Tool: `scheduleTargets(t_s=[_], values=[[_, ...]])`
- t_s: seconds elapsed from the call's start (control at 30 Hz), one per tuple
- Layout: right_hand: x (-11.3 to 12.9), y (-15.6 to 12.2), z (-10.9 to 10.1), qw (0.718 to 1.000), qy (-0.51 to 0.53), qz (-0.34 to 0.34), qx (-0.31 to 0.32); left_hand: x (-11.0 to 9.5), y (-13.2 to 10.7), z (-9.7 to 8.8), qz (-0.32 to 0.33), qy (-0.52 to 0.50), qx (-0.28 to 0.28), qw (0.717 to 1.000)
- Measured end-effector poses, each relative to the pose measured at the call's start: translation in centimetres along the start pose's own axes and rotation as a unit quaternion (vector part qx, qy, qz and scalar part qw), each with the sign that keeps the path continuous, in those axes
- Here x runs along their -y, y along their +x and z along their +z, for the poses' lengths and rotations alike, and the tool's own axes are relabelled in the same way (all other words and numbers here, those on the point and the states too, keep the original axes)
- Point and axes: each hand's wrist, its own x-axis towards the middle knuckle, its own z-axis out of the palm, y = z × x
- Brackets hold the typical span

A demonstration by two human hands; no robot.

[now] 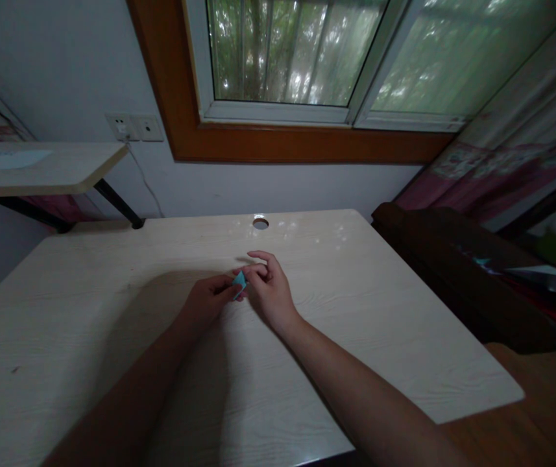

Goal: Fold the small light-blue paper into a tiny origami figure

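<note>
Two hands, one tiny teal piece over a pale counter

So the person's left hand (205, 298) has a little teal piece (239, 281) pinched between thumb and fingers, roughly mid-counter, just past the middle toward the far side. Looks like folded paper, but it's too small to be sure. The right hand (274, 293) is right up beside it, fingers curled in close and one finger poking out to the left on the far side. Can't tell if that one's gripping the piece or just near it.

The counter (385, 324) is pale wood-grain, with a round hole (260, 224) near its far edge. Far left there's a raised shelf (44, 170) on black legs, and a window (297, 58) sits beyond the counter.
</note>
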Motion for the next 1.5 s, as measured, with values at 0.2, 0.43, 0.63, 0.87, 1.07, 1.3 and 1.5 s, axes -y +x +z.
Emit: scheduleTargets(t_s=[0.2,0.43,0.63,0.87,1.07,1.3,1.5], values=[[-0.6,0.1,0.1,0.999,0.029,0.023,0.018,0.3,0.1,0.0,0.013,-0.010,-0.004,1.000],[-0.2,-0.1,0.1,0.998,0.046,0.024,0.023,-0.2,0.0,0.1,0.006,-0.024,-0.002,1.000],[0.0,-0.2,0.1,0.998,0.053,0.037,0.019,-0.5,0.0,0.1,0.001,-0.046,0.003,0.999],[0.3,0.4,-0.2,0.998,0.051,0.042,0.006,-1.0,-0.1,0.1,-0.015,-0.035,-0.010,0.999],[0.0,0.4,-0.5,1.000,0.013,0.015,-0.003,-0.4,0.1,0.0,-0.013,-0.044,-0.024,0.999],[-0.2,0.4,-0.3,0.998,0.049,0.033,0.016,-0.8,-0.1,-0.1,0.004,-0.037,-0.013,0.999],[-0.1,0.5,-0.3,0.998,0.044,0.038,0.021,-0.6,0.1,-0.1,0.007,-0.035,-0.039,0.999]])
